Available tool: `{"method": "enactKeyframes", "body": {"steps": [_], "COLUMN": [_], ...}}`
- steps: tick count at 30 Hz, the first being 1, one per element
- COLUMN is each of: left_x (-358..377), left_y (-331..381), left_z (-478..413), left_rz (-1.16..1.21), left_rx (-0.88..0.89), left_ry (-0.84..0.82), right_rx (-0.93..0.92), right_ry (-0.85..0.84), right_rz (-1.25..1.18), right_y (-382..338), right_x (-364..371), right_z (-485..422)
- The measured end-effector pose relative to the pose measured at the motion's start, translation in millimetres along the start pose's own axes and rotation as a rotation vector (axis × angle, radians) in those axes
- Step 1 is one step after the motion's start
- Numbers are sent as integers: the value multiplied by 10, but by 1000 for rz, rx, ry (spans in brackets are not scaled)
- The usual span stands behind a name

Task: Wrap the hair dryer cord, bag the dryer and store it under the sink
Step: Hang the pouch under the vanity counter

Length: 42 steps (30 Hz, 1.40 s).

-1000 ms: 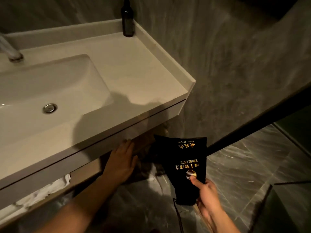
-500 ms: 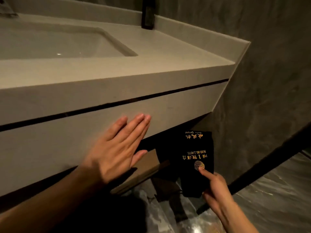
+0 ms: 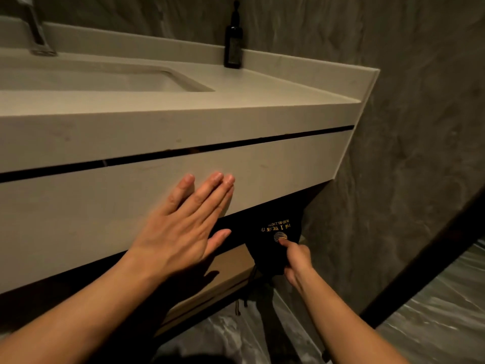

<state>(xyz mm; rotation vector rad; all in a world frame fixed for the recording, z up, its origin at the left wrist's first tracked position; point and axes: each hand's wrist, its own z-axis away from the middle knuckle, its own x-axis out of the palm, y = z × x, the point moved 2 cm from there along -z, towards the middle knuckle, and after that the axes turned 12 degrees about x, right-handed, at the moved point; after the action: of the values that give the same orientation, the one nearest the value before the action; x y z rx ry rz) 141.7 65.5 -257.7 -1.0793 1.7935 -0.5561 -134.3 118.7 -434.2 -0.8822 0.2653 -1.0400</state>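
A black drawstring bag point(image 3: 265, 232) with gold lettering sits partly under the sink cabinet point(image 3: 262, 177), its top hidden behind the cabinet's lower edge. My right hand point(image 3: 295, 260) grips the bag's lower end, thumb pressed on the gold logo. The dryer itself is hidden inside the bag. My left hand point(image 3: 183, 227) lies flat with fingers spread against the pale cabinet front. A wooden shelf point(image 3: 225, 274) runs below the cabinet, just left of the bag. The bag's cords point(image 3: 240, 303) dangle below the shelf edge.
The sink basin point(image 3: 105, 80) and a faucet point(image 3: 36, 30) are above left. A dark bottle point(image 3: 233, 40) stands at the counter's back right. A grey wall point(image 3: 406, 153) closes the right side, with marble floor point(image 3: 433, 311) below.
My view has dropped lower in front of the cabinet. My right hand pushed the bag further up under the cabinet. My left hand rose from the shelf edge onto the cabinet front.
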Motion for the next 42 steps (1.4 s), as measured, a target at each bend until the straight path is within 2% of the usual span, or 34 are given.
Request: {"method": "enactKeyframes", "body": {"steps": [6, 11, 15, 18, 21, 23, 25, 30, 31, 37, 42], "left_x": [2, 11, 19, 22, 21, 26, 17, 1, 1, 8, 10], "left_y": [16, 19, 22, 28, 29, 29, 21, 32, 36, 38, 36], "left_z": [7, 7, 2, 6, 5, -1, -11, -4, -1, -2, 0], "left_rz": [-17, -42, -49, -42, -33, -44, -53, -40, -39, -39, -43], "left_rx": [-10, -4, -12, -10, -20, -19, -16, -12, -9, -8, 0], "left_ry": [13, 22, 35, 34, 33, 27, 23, 10, 9, 21, 25], "right_rx": [36, 23, -183, -343, -517, -621, -527, 2, 57, 6, -130], "right_ry": [-17, -48, 38, 273, 442, 425, 299, -181, -220, -110, 194], "right_rz": [4, 120, 471, 783, 824, 748, 614, 359, 331, 401, 508], "right_y": [-17, -31, -25, -11, 219, 557, 962, 1503, 1536, 1455, 1273], "right_x": [197, 302, 250, 187, 41, -83, -172, -94, -70, -20, 13], "right_z": [-241, -359, -442, -355, -30, 198, 240, -22, -85, -249, -178]}}
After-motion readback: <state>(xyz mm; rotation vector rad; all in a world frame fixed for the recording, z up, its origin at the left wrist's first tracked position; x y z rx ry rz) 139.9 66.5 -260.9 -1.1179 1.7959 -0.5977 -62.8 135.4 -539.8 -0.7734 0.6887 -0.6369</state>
